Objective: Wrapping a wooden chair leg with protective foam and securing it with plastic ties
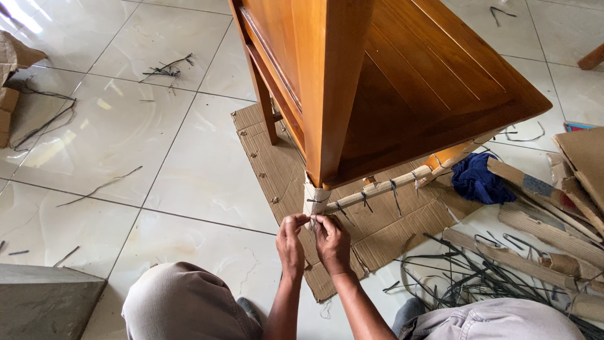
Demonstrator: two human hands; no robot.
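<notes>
Glossy white floor tiles (113, 132), flattened cardboard sheet (377, 233) laid under a wooden furniture piece (390, 82).

Both hands meet at the bottom of the front leg (327, 94), just below its cardboard wrap (316, 198). Left hand (291, 242) and right hand (331, 240) touch side by side, fingertips pinched together on something small at the wrap's lower edge; can't resolve what, likely a strap end. Nothing else held.

Leg long axis runs vertical, foot down onto the cardboard sheet, directly above the hands. Wrap is a short beige sleeve round the leg foot, tied with a dark strap.

Up and right of the hands: wrapped lower rail (377, 189), long axis slanting up to the right, beige cardboard bound with several dark ties.

Further right: blue cloth (478, 179), beyond it stacked brown cardboard strips (553, 214), one with a small blue and red patch. Right of the right forearm: loose pile of dark straps (465, 271). Far left: more cut strap pieces (165, 68) scattered on tiles.
</notes>
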